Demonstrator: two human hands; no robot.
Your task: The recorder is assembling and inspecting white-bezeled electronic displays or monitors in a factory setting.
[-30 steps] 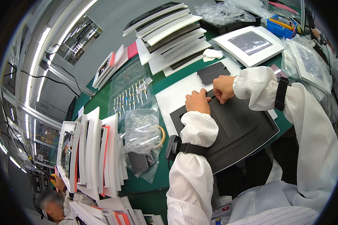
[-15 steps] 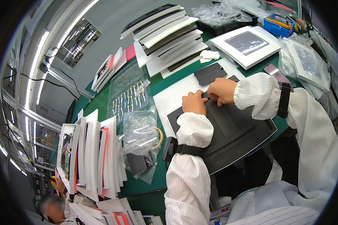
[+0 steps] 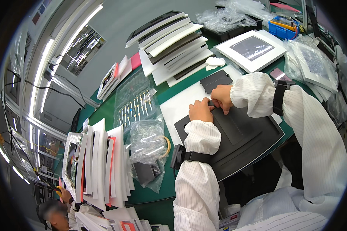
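Observation:
A large black flat panel lies on the green table in front of me, partly over a white sheet. My left hand and my right hand meet at the panel's far edge, fingers curled and pressing on that edge. Whether they pinch something small there is hidden by the fingers. Both arms are in white striped sleeves with black wrist straps. A small dark square pad lies just beyond my hands.
A stack of white and black framed boards stands at the back, a white framed panel to its right. Clear bags with small parts lie to the left, upright white boards beyond them. Another person is at the lower left.
Both hands have shifted slightly along the panel's far edge and stay close together; the view has moved a little. Nothing else has changed.

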